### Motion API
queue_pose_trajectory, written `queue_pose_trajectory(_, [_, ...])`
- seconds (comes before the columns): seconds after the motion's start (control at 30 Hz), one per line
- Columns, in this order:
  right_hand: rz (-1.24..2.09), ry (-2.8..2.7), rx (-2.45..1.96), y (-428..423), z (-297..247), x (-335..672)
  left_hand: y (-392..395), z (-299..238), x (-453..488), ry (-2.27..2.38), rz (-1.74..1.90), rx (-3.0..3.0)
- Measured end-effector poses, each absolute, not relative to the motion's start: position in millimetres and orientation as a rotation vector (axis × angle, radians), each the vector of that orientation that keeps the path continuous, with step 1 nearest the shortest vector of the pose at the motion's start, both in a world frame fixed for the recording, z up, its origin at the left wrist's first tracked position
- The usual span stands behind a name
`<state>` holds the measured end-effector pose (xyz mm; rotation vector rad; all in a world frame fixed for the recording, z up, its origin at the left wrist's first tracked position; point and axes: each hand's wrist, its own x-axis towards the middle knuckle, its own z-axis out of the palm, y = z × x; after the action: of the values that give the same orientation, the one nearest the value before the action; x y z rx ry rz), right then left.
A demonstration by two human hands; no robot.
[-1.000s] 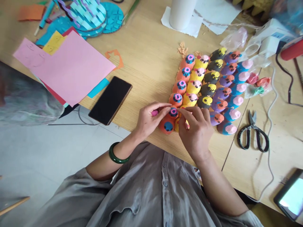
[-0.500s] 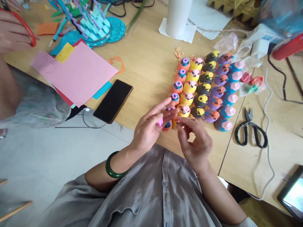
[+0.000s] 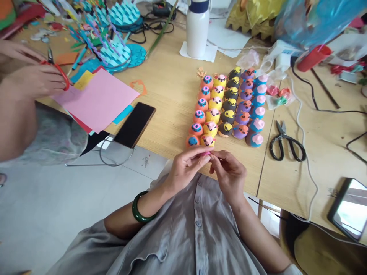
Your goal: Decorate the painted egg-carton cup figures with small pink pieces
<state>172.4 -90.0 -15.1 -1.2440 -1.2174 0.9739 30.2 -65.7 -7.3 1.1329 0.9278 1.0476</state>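
A small lump of bright pink clay (image 3: 205,153) is pinched between the fingertips of my left hand (image 3: 185,168). My right hand (image 3: 231,173) meets it there, thumb and fingers pressed together at the lump's right side. Just beyond my fingertips stand rows of egg-shaped figures coloured with clay: orange (image 3: 198,116), yellow (image 3: 212,115), black (image 3: 228,116), purple (image 3: 243,117) and blue with pink tops (image 3: 259,113). Most orange ones carry a pink ring on blue; the nearest orange one (image 3: 192,141) has a plain blue top.
Black-handled scissors (image 3: 287,143) and a white cable (image 3: 308,164) lie right. On the left are a phone (image 3: 135,124) and pink paper (image 3: 100,101), where another person's hands (image 3: 40,76) hold red-handled scissors (image 3: 61,72). A white bottle (image 3: 197,32) stands behind.
My hands have come together on the pink clay, my right fingers now touching it. The view has shifted, and more of the other person's hands and scissors shows at left.
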Motion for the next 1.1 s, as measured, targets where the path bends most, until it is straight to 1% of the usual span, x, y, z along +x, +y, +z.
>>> queue_pose_trajectory(0.1, [1.102, -1.167, -1.270, -99, -19, 179, -72, -17, 29, 0.989, 1.014, 1.106])
queue_pose_trajectory(0.17, [1.118, -1.229, -1.283, -105, -22, 183, -74, -22, 30, 1.034, 0.981, 1.123])
queue_pose_trajectory(0.33, [0.915, -1.466, -1.349, -114, -31, 192, -78, -27, 32, 1.066, 0.892, 1.155])
queue_pose_trajectory(0.6, [0.910, -1.520, -1.374, -108, -37, 201, -76, -35, 32, 1.051, 0.772, 1.043])
queue_pose_trajectory(0.83, [0.917, -1.632, -1.348, -86, -44, 203, -66, -40, 36, 1.108, 0.856, 1.177])
queue_pose_trajectory(1.0, [0.952, -1.634, -1.274, -79, -49, 203, -64, -35, 37, 1.139, 0.856, 1.127])
queue_pose_trajectory(1.1, [1.034, -1.562, -1.245, -81, -54, 207, -67, -35, 38, 1.123, 0.871, 1.059])
